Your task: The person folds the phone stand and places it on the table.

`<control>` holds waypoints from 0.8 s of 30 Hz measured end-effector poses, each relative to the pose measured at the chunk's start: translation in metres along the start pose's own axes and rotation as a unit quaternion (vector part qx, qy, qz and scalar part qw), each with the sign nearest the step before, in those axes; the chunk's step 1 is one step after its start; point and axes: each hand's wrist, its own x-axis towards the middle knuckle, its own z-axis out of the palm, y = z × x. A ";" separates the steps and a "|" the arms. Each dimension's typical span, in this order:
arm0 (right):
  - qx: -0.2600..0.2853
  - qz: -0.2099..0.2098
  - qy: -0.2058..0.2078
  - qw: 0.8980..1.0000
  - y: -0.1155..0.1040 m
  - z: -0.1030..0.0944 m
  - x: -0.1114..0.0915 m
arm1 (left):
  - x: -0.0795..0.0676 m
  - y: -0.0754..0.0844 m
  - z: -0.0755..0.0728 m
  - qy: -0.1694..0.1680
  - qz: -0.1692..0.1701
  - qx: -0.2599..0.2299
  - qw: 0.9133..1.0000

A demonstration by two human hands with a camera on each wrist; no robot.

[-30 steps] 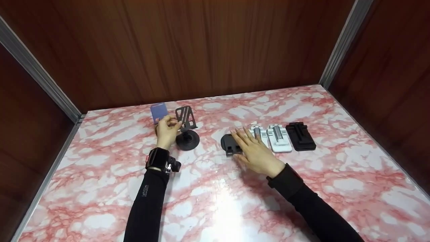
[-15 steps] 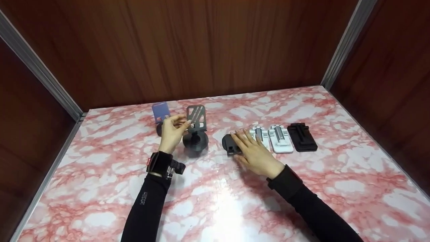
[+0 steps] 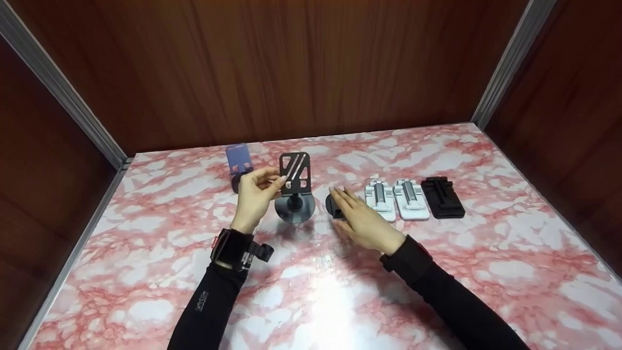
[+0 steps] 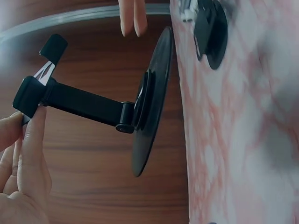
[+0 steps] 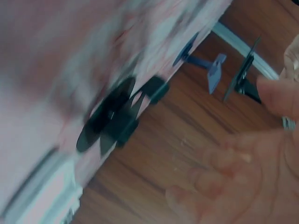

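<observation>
My left hand (image 3: 256, 199) pinches the edge of the slotted plate of a black phone stand (image 3: 295, 210) between thumb and fingers. In the left wrist view this phone stand (image 4: 88, 105) is raised off the table, its round base tilted. My right hand (image 3: 368, 224), palm down with fingers extended, hovers beside it over a folded black phone stand (image 3: 334, 206), mostly hidden from the head view. The right wrist view shows this folded stand (image 5: 110, 116) lying on its round base, apart from the right palm. Behind the left hand stands a blue-purple phone stand (image 3: 239, 158).
Right of the right hand, two white folded phone stands (image 3: 411, 200) and a black folded one (image 3: 442, 198) lie in a row. The pink marbled table (image 3: 311, 296) is bounded by brown wood-look panels (image 3: 311, 73) with metal edging.
My left hand has carried the black phone stand rightward, away from the blue-purple one and close to the folded black stand. The right hand has shifted slightly, showing more of the nearer white stand.
</observation>
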 end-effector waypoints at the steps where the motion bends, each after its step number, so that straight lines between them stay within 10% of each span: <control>1: 0.014 0.003 0.009 1.000 -0.001 0.001 0.002 | -0.002 0.001 0.001 -0.001 0.000 -0.003 1.000; 7: 0.175 0.034 0.035 0.983 0.000 0.002 0.015 | -0.014 0.004 0.004 -0.025 -0.004 -0.017 1.000; 10: 0.318 0.059 -0.007 0.946 0.006 0.003 0.019 | -0.020 0.005 0.006 -0.040 -0.008 -0.023 0.999; 17: 0.548 0.115 -0.085 0.824 0.015 0.011 0.020 | -0.029 0.004 0.012 -0.061 -0.019 -0.041 0.997; 24: 0.593 0.115 -0.090 0.792 0.015 0.014 0.019 | -0.032 0.003 0.015 -0.059 -0.031 -0.047 0.997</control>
